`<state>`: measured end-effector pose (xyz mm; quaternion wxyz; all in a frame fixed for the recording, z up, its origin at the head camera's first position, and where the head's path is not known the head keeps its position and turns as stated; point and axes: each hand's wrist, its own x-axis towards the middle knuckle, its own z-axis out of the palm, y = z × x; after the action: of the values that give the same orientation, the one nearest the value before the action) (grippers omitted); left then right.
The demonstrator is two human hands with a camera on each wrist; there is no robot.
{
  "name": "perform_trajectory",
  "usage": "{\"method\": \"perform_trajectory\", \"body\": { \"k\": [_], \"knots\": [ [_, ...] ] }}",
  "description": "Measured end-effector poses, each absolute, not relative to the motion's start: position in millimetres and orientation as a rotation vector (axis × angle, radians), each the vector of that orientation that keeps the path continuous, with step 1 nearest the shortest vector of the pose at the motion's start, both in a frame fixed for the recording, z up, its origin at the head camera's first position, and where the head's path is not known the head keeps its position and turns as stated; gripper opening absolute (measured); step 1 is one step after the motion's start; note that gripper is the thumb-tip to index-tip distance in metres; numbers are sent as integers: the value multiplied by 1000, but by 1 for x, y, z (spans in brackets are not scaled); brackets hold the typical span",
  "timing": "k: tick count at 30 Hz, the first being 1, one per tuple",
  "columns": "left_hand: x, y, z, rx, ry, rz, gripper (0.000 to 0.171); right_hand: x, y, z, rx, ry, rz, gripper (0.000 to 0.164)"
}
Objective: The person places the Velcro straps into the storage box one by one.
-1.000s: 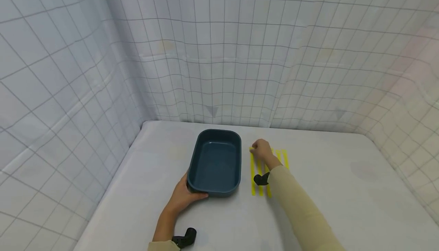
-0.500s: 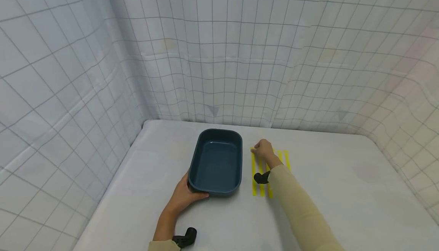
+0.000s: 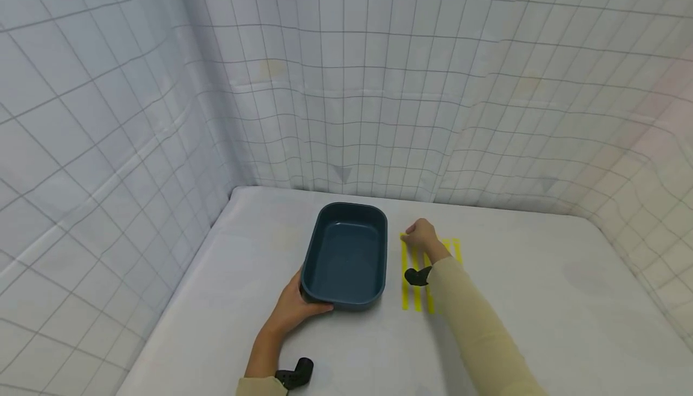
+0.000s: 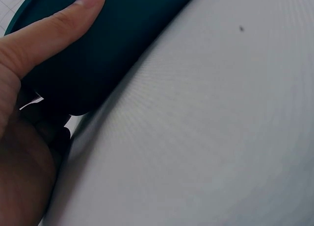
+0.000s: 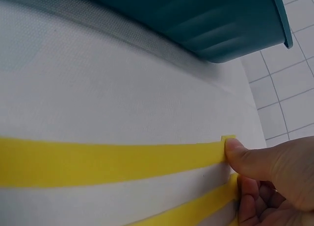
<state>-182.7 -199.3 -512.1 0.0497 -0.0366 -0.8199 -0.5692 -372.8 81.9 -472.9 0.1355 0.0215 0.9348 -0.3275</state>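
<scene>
A dark teal rectangular bin (image 3: 344,263) with rounded corners stands near the middle of the white table. My left hand (image 3: 293,309) grips its near left corner; in the left wrist view the thumb (image 4: 59,32) lies on the outer wall and the fingers are mostly in shadow. To the bin's right, several parallel yellow strips (image 3: 404,275) that look like tape lie on the table. My right hand (image 3: 425,236) pinches the far end of the leftmost strip. The right wrist view shows its thumb (image 5: 238,155) on the strip's end and the other fingers curled, partly hidden.
White sheets with a grey grid form the back wall (image 3: 379,101) and the sides around the table (image 3: 541,275). The bin's wall stands a short way left of the right hand. A dark wrist device (image 3: 295,375) is strapped to each arm.
The whole head view has shifted slightly to the right. Both hands stay in place, the left on the bin and the right at the strip's far end.
</scene>
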Motion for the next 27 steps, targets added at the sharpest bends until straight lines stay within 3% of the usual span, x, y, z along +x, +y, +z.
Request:
{"method": "perform_trajectory", "body": {
  "k": [10, 20, 27],
  "knots": [
    [-169, -191, -476, -100, -2503, -1765, 103, -368, 80, -475, 3, 2728, -1083, 13],
    [-185, -200, -515, -93, -2507, -1743, 110, -364, 79, -477, 0, 2752, -1116, 13],
    [-184, -199, -512, -86, -2532, -1708, 110, -363, 83, -483, -38, 2786, -1139, 13]
  ]
}}
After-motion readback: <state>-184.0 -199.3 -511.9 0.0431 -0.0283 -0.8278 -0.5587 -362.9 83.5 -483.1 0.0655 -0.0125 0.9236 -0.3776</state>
